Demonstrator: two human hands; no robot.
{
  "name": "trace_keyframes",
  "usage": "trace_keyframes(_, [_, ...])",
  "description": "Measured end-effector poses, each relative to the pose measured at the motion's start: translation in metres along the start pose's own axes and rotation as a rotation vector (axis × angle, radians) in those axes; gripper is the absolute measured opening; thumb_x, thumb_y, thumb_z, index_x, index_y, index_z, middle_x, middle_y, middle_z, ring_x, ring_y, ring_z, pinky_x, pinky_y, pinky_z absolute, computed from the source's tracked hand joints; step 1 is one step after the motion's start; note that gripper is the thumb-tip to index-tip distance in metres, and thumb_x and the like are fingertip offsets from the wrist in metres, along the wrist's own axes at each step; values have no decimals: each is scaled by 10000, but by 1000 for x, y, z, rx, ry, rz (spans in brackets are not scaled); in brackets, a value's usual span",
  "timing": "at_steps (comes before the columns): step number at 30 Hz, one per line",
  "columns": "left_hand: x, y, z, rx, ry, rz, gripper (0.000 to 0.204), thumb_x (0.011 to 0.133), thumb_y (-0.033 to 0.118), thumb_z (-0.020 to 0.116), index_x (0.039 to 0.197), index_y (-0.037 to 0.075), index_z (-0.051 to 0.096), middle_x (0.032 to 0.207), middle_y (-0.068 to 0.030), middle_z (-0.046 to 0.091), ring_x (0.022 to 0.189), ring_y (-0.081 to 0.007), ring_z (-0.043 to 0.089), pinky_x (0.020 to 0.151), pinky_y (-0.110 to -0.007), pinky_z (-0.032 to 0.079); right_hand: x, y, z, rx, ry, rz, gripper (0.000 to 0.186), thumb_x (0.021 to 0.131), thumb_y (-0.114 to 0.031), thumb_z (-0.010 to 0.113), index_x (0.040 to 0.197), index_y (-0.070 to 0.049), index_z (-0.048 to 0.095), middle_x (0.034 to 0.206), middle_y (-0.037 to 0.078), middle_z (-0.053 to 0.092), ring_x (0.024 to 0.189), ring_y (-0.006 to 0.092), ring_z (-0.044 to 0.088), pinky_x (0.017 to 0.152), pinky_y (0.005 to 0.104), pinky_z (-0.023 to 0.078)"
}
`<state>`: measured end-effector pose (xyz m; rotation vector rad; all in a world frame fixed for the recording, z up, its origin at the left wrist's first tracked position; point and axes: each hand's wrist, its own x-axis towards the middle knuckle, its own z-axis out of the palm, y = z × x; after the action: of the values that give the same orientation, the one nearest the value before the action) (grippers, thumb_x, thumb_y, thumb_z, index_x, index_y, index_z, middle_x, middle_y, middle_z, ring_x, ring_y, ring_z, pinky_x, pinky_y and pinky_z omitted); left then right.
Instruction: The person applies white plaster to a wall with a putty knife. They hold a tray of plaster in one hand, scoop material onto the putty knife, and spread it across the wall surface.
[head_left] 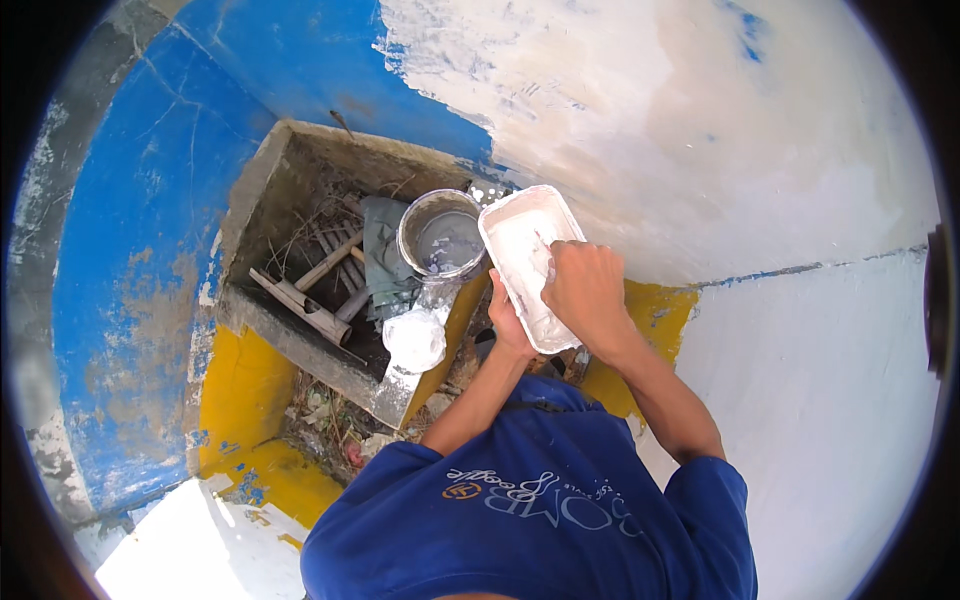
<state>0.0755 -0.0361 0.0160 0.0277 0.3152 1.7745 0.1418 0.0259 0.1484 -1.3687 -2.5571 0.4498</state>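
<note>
A white rectangular tray (557, 343) with white paste (522, 258) in it is held in front of me, tilted. My left hand (508, 320) grips its left side, the thumb along the outer wall and the other fingers hidden beneath. Over the tray's right side, my right hand (590, 292) is closed in a fist, its knuckles up. Whatever that fist holds is mostly covered by the fingers and dips toward the paste. Just left of the tray stands a bucket (403, 238) with grey liquid in it and a smeared rim.
A concrete trough (262, 318) holds wood pieces (328, 262), dry twigs and a grey-green cloth (385, 225). On its right ledge sits a round white-coated thing (413, 340). The blue wall (130, 270) is partly covered in white at the right. Rubble (335, 415) lies below.
</note>
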Motion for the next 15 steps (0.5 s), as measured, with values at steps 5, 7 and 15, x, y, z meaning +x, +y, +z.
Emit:
trace_keyframes(5, [3,3,-15,-82,-92,37,685,976,570,339,1469,94,323,1436,-122,437,1287,-304,457,1086,-462,360,-9,4,-2,108,-64,-10,195,601,-53,653,780,19,678,706,240,637,666,425,624,628,491,484])
trace_keyframes(7, [4,4,-12,5,-16,68,668,981,559,328,1472,106,314,1439,-114,427,1294,-299,449,1085,-455,366,-3,15,1,113,29,-40,94,623,-69,650,686,1,652,660,201,637,608,379,637,570,462,487])
trace_keyframes(15, [1,10,-4,-116,-86,-124,615,998,504,347,1453,91,359,1433,-114,453,1296,-302,456,1099,-473,345,26,2,-3,-2,78,-72,216,621,-75,639,812,10,696,656,230,625,626,389,622,590,468,481])
